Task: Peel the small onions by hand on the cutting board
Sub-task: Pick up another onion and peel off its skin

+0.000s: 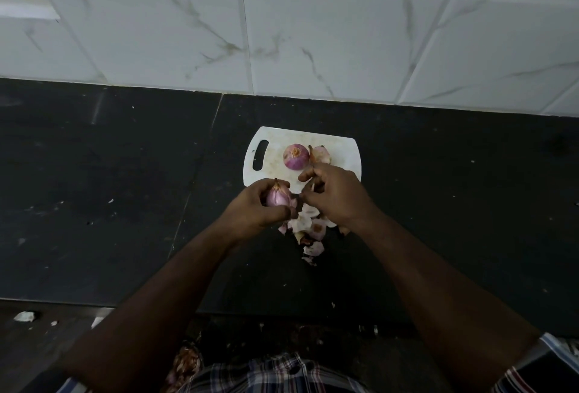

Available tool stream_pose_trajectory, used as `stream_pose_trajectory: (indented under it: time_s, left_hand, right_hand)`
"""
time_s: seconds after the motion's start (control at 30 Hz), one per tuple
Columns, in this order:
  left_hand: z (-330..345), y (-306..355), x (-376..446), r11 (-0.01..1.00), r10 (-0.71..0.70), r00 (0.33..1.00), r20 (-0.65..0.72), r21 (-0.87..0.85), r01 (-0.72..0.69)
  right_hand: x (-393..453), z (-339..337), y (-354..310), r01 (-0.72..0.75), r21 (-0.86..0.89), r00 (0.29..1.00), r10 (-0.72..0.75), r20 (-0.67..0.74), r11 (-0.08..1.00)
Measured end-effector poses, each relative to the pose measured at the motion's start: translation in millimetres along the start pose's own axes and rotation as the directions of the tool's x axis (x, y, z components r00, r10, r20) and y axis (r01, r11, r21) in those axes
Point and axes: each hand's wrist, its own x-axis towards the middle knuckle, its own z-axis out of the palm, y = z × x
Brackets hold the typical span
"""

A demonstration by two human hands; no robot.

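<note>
A small white cutting board (275, 154) with a handle slot lies on the dark counter. Two small purple onions rest on it: one (295, 156) in the middle and another (321, 154) to its right, with a dry skin flap. My left hand (258, 204) grips a third small onion (277, 195) just in front of the board's near edge. My right hand (335, 193) is beside it, its fingers curled and pinching a strip of onion skin (312, 187). A heap of peeled skins (308, 229) lies on the counter under my hands.
The black stone counter (125, 189) stretches left and right of the board. White marble-look wall tiles (313, 32) rise behind it. Small scraps (23, 316) lie near the counter's front edge at the left.
</note>
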Motion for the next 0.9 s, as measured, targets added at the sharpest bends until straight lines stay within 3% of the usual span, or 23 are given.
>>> stream_pose_trajectory:
  time_s: [0.1, 0.27, 0.7, 0.9]
  left_hand:
    - [-1.8, -2.1, 1.2, 0.999, -0.026, 1.0, -0.017, 0.021, 0.026]
    - [2.5, 0.5, 0.7, 0.999, 0.002, 1.0, -0.012, 0.049, -0.001]
    - [4.7, -0.2, -0.4, 0.965, 0.103, 0.994, 0.031, 0.24, -0.108]
    - [7.1, 2.1, -2.9, 0.941, 0.141, 0.99, 0.023, 0.307, -0.141]
  right_hand:
    - [0.9, -6.3, 2.2, 0.01, -0.021, 0.999, -0.009, 0.05, 1.0]
    - [2.9, -7.7, -8.9, 0.014, 0.112, 0.987, -0.032, 0.158, 0.994]
    - [-2.0, 1.8, -10.4, 0.13, -0.028, 0.99, -0.128, 0.066, 0.991]
    - [-4.6, 6.1, -14.5, 0.113, -0.068, 0.994, -0.112, 0.021, 0.991]
